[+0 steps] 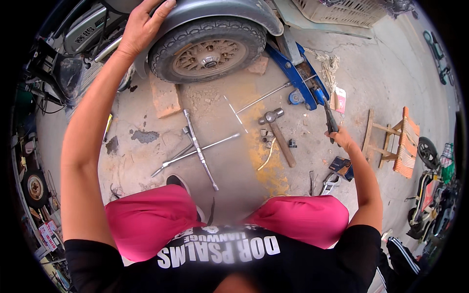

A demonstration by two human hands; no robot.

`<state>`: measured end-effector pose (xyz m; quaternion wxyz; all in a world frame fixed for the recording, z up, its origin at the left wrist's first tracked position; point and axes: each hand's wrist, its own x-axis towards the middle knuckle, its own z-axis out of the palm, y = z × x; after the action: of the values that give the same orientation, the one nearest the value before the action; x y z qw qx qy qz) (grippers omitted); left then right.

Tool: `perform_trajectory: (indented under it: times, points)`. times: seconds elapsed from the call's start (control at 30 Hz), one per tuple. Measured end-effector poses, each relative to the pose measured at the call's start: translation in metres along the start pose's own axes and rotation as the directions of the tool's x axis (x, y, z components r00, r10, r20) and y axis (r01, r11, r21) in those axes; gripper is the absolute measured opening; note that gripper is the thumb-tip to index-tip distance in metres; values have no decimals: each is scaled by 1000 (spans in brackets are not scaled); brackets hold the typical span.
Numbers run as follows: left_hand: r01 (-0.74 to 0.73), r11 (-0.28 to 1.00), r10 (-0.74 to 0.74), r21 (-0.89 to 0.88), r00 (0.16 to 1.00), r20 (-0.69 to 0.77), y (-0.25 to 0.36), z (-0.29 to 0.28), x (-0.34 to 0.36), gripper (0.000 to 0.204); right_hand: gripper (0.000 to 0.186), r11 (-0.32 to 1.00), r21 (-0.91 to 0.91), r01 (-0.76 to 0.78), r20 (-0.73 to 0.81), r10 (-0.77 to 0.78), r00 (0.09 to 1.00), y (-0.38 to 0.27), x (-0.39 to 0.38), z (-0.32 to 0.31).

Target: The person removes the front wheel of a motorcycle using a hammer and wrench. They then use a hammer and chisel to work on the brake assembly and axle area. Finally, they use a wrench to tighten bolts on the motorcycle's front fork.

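My left hand (pixel 146 24) rests on the grey fender (pixel 224 9), thumb spread and fingertips cut off by the upper edge. Below the fender is a wheel with a black tyre (pixel 163 61) and a rusty rim. To its right lies a blue floor jack (pixel 288 68), its front end running in beneath the vehicle. My right hand (pixel 343 138) is wrapped round the jack's dark handle (pixel 330 115). On the floor between my hands lie a cross-shaped lug wrench (pixel 198 149) and a hammer (pixel 283 144) with a wooden handle. Several small metal pieces (pixel 266 138) sit beside the hammer.
One brick (pixel 166 100) lies by the tyre's left side, another (pixel 258 65) by its right. A folding stool (pixel 406 141) stands at the right, near a small dark box (pixel 342 168). A plastic crate (pixel 337 12) is at the back; a spare wheel (pixel 35 190) lies far left.
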<state>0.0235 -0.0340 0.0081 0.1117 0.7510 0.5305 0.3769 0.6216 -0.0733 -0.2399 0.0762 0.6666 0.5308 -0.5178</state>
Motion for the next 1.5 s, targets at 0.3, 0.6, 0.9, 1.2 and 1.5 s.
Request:
perform_trajectory:
  times: [0.3,0.6,0.9,1.2,1.5]
  points:
    - [617,780,-567,-105,767,302,-72,33,-213,35,54,889,-441,121,43,-114,993,80,-24,110]
    - [819,524,-759,-235,574,308,-131,54,-184,85,57,821,281,497,-169,-467,868,-233,68,68]
    - [770,400,-780,-497,571,257,-126,68,-165,67,46,192,864,466,-346,-445,826,-352,105,84]
    - [762,357,-768,-541,569,295,-82,76,-191,90,41,231,891,392,-290,-374,881,-302,76,94]
    - [736,381,-731,-559,610,304,-29,69,-206,91,38,224,900,373,-295,-318,901,-267,-2,91]
